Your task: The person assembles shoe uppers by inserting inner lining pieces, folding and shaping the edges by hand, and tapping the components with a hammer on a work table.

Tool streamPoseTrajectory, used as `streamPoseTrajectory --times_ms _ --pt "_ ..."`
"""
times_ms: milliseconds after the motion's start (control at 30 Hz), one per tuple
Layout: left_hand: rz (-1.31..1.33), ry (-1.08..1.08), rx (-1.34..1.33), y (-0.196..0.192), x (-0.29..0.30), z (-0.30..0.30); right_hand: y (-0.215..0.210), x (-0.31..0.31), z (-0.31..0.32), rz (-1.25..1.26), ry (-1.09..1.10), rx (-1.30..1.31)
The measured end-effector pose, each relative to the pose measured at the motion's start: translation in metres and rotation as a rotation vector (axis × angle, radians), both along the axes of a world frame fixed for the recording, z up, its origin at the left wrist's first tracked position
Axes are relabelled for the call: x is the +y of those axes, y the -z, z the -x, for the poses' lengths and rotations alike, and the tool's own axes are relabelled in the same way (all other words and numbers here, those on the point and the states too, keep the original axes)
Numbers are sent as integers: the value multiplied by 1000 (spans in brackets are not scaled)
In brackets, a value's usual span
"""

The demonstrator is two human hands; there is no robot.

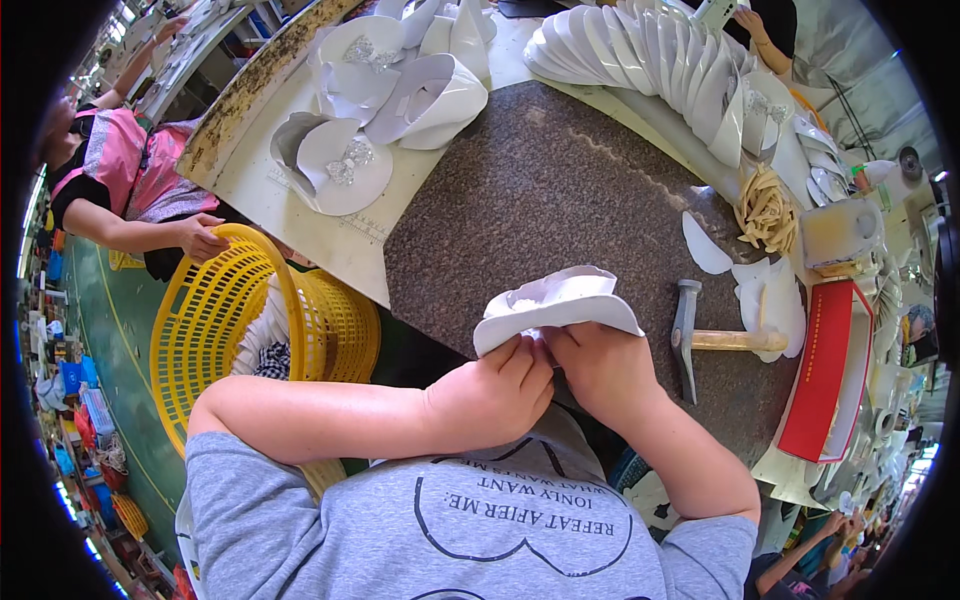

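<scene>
Close in front of my chest, a white shoe upper [560, 306] with a curved edge is held up over the near edge of a dark stone slab [560, 190]. My left hand [495, 388] is closed on its lower edge, fingers bent. My right hand [603, 368] pinches the same edge just beside it, and the two hands nearly touch. The fingertips are partly hidden beneath the piece. On the slab to the right lies a hammer [735, 341] with a metal head and wooden handle, apart from both hands.
White uppers with sparkling ornaments [340, 165] lie back left; a long row of nested white uppers [640, 60] curves back right. Tan strips [768, 210], white cut pieces [768, 295], a cloudy container [842, 235] and a red box [825, 370] stand right. Another person's hand [203, 238] grips a yellow basket [215, 320].
</scene>
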State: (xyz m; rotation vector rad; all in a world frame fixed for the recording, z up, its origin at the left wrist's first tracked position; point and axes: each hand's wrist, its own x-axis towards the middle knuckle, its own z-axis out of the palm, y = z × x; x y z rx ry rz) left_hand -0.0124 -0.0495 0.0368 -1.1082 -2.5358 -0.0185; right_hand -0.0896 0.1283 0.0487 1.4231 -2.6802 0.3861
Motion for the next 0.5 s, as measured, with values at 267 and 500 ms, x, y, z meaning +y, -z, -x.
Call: streamPoseTrajectory --times_ms 267,500 --pt "-88 11 10 -1 -6 6 -10 12 2 -8 -137 -161" --pt "-649 207 44 -23 -32 23 3 20 11 183 -116 45"
